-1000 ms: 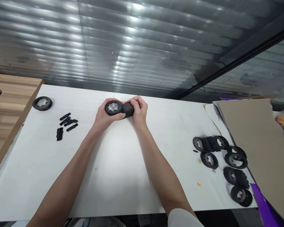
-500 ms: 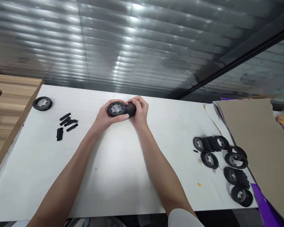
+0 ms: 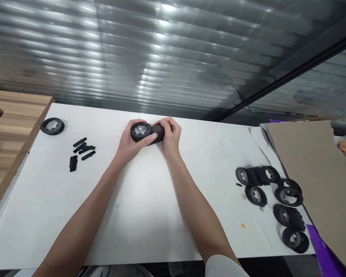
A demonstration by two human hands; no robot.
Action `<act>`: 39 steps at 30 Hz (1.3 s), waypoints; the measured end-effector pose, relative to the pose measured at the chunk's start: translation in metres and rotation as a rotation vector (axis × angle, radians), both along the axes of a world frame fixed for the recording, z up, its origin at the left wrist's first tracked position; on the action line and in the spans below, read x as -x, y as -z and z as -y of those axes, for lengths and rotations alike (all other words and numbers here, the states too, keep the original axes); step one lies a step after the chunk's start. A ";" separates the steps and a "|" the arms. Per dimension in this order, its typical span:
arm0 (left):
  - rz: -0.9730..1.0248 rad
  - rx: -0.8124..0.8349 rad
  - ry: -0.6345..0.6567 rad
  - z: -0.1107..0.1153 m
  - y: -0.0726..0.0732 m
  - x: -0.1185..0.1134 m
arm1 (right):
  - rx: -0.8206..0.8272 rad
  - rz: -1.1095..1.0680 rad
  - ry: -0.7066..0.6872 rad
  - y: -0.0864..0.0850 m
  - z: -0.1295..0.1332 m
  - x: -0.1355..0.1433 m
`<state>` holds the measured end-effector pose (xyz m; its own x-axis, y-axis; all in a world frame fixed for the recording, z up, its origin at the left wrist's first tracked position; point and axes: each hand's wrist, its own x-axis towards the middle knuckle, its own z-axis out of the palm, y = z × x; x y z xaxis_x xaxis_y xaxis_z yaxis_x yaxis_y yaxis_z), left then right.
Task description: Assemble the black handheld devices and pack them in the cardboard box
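Observation:
Near the back middle of the white table (image 3: 144, 215), both hands hold one black device with a round silver mesh face (image 3: 141, 130). My left hand (image 3: 128, 144) wraps round the mesh end, its thumb lying across the front toward the middle. Fingers of my right hand (image 3: 170, 136) are closed round the device's dark right end. The mesh faces up toward the camera. The undersides of the device and the fingertips behind it are hidden.
Black rings (image 3: 52, 126) lie at the back left, near several small black strips (image 3: 88, 155). Several black rings (image 3: 256, 196) cluster at the right, beside a cardboard sheet (image 3: 314, 169). A wooden board (image 3: 17, 107) adjoins the left edge; a slatted metallic surface (image 3: 161, 57) stands behind.
My left thumb has shifted slightly up on the device, and the mesh end has tilted a little. My right hand has hardly moved.

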<state>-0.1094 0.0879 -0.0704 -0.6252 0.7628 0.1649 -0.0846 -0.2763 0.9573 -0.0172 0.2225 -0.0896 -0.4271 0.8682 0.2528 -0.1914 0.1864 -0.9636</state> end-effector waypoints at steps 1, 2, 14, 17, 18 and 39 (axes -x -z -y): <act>0.009 0.009 -0.017 0.000 0.001 0.000 | -0.008 0.000 0.009 0.000 0.000 0.000; 0.017 0.019 -0.032 -0.001 0.003 -0.001 | -0.014 -0.001 0.014 0.000 0.000 0.000; -0.004 0.043 -0.144 -0.002 0.002 -0.009 | -0.080 0.021 0.035 -0.003 0.003 -0.004; -0.002 0.048 -0.147 -0.003 0.002 -0.009 | -0.091 0.027 0.053 -0.004 0.005 -0.004; 0.002 0.054 -0.141 -0.003 0.002 -0.008 | -0.093 0.029 0.059 -0.005 0.005 -0.004; 0.078 0.007 -0.196 -0.006 -0.003 -0.004 | -0.141 0.019 0.066 -0.008 0.012 -0.006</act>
